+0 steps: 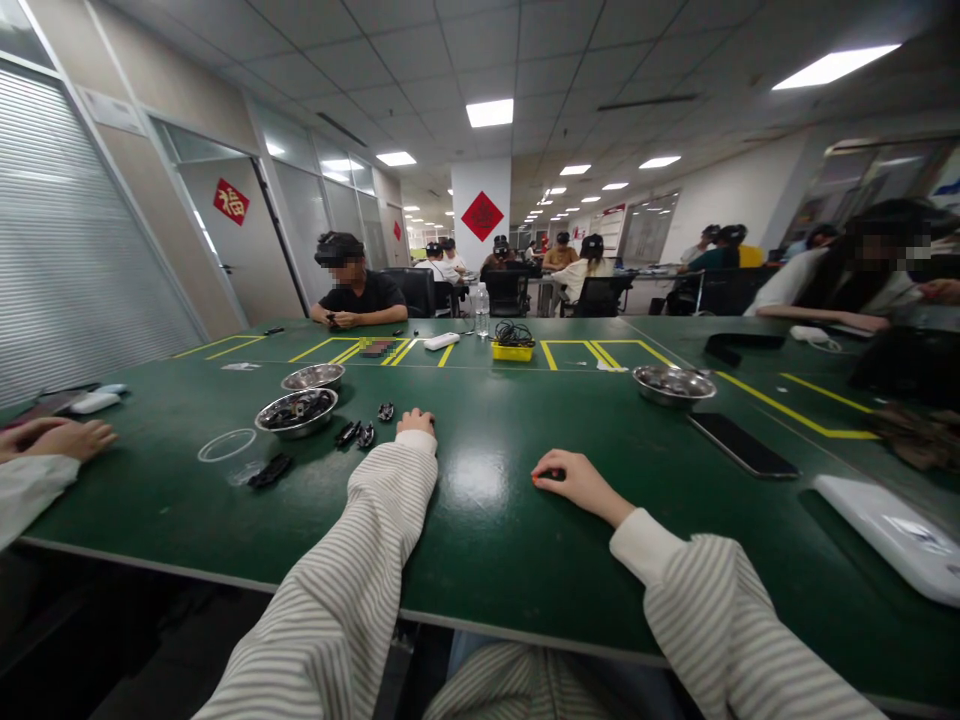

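My right hand is closed around a small black piece, with a bit of orange showing by the fingertips. It rests low over the green table. Farther forward and to the left, my left hand lies on the table with its back toward me; its fingertips are hidden. Just left of it sits a small black part, apart from the hand. Two more black parts lie nearby. A metal bowl full of dark parts stands beyond them, with a second metal bowl behind it.
Left of my arm lie a clear plastic lid and a black item. On the right are another metal bowl, a phone and a white device. A yellow basket holds cables. A neighbour's hands rest at far left.
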### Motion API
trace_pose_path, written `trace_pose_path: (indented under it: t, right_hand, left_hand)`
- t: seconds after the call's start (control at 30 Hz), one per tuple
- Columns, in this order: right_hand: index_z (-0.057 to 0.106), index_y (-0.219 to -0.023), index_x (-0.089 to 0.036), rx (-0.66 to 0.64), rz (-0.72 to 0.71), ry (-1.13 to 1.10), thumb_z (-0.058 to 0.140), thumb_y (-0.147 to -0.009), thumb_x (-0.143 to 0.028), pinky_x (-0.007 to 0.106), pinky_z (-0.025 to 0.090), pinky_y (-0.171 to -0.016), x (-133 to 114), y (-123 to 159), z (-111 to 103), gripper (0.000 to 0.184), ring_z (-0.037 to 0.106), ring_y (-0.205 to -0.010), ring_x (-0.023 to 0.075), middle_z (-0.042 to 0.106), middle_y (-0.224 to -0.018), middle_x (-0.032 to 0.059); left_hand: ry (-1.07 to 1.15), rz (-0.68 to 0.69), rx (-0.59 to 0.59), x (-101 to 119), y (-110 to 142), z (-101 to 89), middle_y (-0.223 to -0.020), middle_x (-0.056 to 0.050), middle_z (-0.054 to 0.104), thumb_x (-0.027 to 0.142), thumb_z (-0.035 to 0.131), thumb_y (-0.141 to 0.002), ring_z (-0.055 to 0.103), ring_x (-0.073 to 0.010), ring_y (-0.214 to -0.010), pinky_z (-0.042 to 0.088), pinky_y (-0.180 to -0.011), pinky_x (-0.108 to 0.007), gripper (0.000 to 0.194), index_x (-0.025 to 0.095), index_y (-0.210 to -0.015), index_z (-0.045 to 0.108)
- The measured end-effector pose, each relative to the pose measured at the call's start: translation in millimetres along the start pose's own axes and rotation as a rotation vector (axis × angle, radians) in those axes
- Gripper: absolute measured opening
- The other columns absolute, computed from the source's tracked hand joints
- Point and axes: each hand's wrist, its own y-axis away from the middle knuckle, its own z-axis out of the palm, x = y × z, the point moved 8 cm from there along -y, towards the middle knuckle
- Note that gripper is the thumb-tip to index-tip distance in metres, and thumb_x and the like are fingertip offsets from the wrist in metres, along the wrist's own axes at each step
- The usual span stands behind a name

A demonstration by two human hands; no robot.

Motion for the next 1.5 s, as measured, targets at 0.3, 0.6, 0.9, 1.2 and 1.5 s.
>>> trace_pose_path:
  t: [0.3, 0.6, 0.9, 1.2, 1.5]
  right_hand:
    - [0.064, -0.075, -0.019, 0.005, 0.021, 0.039, 0.053, -0.067, -0.032, 0.023, 0.039, -0.059, 0.3, -0.3, -0.2, 0.019, 0.05, -0.062, 0.0112, 0.059, -0.079, 0.0034]
    - [0.063, -0.075, -0.018, 0.022, 0.017, 0.098, 0.053, -0.066, -0.029, 0.022, 0.037, -0.056, -2.7, -0.5, -2.6, 0.017, 0.048, -0.058, 0.0101, 0.058, -0.074, 0.0023]
    - [0.058, -0.071, -0.016, 0.067, 0.121, 0.091, 0.049, -0.062, -0.02, 0.019, 0.033, -0.047, 8.3, 2.0, -3.7, 0.013, 0.045, -0.045, 0.008, 0.05, -0.048, -0.0038]
    - [0.058, -0.071, -0.015, 0.074, 0.111, -0.098, 0.052, -0.064, -0.025, 0.02, 0.041, -0.051, 3.3, 2.8, -2.0, 0.014, 0.052, -0.051, 0.0095, 0.058, -0.057, -0.0001]
    - [0.064, -0.076, -0.015, 0.086, 0.113, -0.218, 0.056, -0.064, -0.032, 0.024, 0.048, -0.059, -2.1, 3.0, 0.6, 0.023, 0.06, -0.062, 0.0147, 0.065, -0.069, 0.0043]
  left_hand:
    - [0.182, 0.458, -0.17, 86.5, 28.9, 27.6, -0.084, -0.003, 0.052, 0.015, 0.053, -0.068, 0.045, -0.0145, -0.083, 0.036, -0.08, -0.028, 0.019, 0.02, -0.085, 0.06]
    - [0.628, 0.975, -0.32, 153.9, 106.5, 4.0, -0.099, -0.003, 0.055, 0.02, 0.053, -0.065, 0.046, -0.0154, -0.095, 0.034, -0.085, -0.03, 0.035, 0.019, -0.1, 0.051]
    - [0.512, 0.965, -0.35, 141.2, 89.1, -1.7, -0.096, -0.004, 0.055, 0.005, 0.048, -0.053, 0.046, -0.0183, -0.093, 0.034, -0.085, -0.031, 0.043, 0.018, -0.093, 0.057]
    - [0.488, 0.927, -0.438, 144.7, 99.1, 16.0, -0.077, 0.0, 0.055, 0.01, 0.052, -0.06, 0.05, -0.0085, -0.066, 0.04, -0.066, -0.019, 0.03, 0.02, -0.088, 0.061]
    - [0.503, 0.819, -0.208, 146.9, 96.8, 2.5, -0.068, 0.0, 0.056, 0.026, 0.058, -0.064, 0.05, -0.0078, -0.059, 0.041, -0.06, -0.019, 0.018, 0.018, -0.08, 0.062]
